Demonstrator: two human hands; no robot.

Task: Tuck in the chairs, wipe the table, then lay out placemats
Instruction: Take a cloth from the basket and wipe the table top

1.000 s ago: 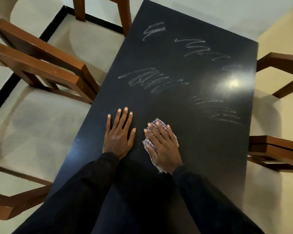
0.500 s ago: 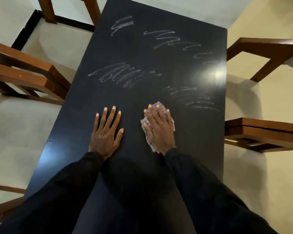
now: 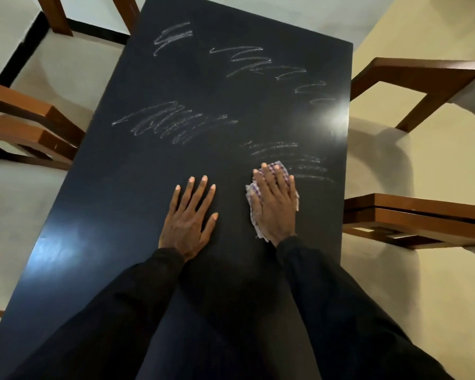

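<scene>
Table (image 3: 115,220) black and glossy, stretching from near to far, scrawled with white chalk scribbles (image 3: 165,124) across its middle and far half. Checked cloth (image 3: 281,168) flat on the top, toward the right side of the near half, its far edge touching the nearest scribble patch (image 3: 305,160). Right hand (image 3: 274,204) pressed down on the cloth, fingers straight and close together, fabric peeking out at the fingertips and along the left. Left hand (image 3: 188,223) just to the left, apart from the cloth, palm down on bare table, fingers spread, holding nothing. Dark sleeves (image 3: 327,297) down to both wrists. Left chair (image 3: 39,127), near right chair (image 3: 422,218) and far right chair (image 3: 422,69) drawn up at the table's long sides
</scene>
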